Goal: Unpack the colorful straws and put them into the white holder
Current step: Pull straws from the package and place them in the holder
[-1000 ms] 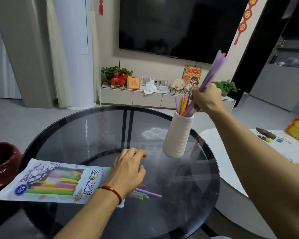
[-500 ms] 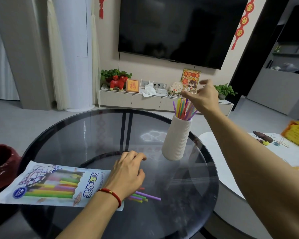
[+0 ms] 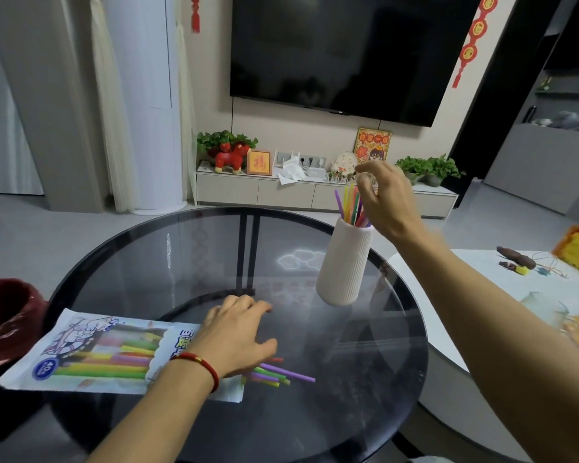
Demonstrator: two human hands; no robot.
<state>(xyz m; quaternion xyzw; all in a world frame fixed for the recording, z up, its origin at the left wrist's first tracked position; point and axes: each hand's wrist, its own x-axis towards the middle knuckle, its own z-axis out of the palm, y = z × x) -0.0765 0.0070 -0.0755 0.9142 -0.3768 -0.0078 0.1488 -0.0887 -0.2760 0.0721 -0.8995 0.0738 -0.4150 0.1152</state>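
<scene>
Looking down: we see a round dark glass desk (image 3: 154,262) with our two bare hands over it.
Holder: the white holder (image 3: 346,262), ribbed and upright, stands on the desk at about 2 o'clock from the centre.
Straws in holder: a bunch of colorful straws (image 3: 350,205) — purple, yellow, green, orange — pokes out of its mouth, fanned a little.
Right hand: our right hand (image 3: 386,202) hovers just above and beside those straw tips, at 1 o'clock; its grip is loose, fingers bent and spread, pinching nothing that we can make out, though the fingertips are blurred.
Left hand: our left hand (image 3: 236,332) lies palm down at 7 o'clock, fingers relaxed and spread, resting on the open end of the packet; a red bracelet (image 3: 201,362) circles the wrist.
Packet: the printed straw packet (image 3: 91,352) lies flat at 8 o'clock, more straws showing through its clear window.
Loose ends: straw ends (image 3: 281,374) — purple, green, yellow, red — stick out from under our left hand toward 3 o'clock.
Beyond the desk: a red bin (image 3: 4,322) at 9 o'clock, a white side desk (image 3: 448,295) at 3 o'clock.
</scene>
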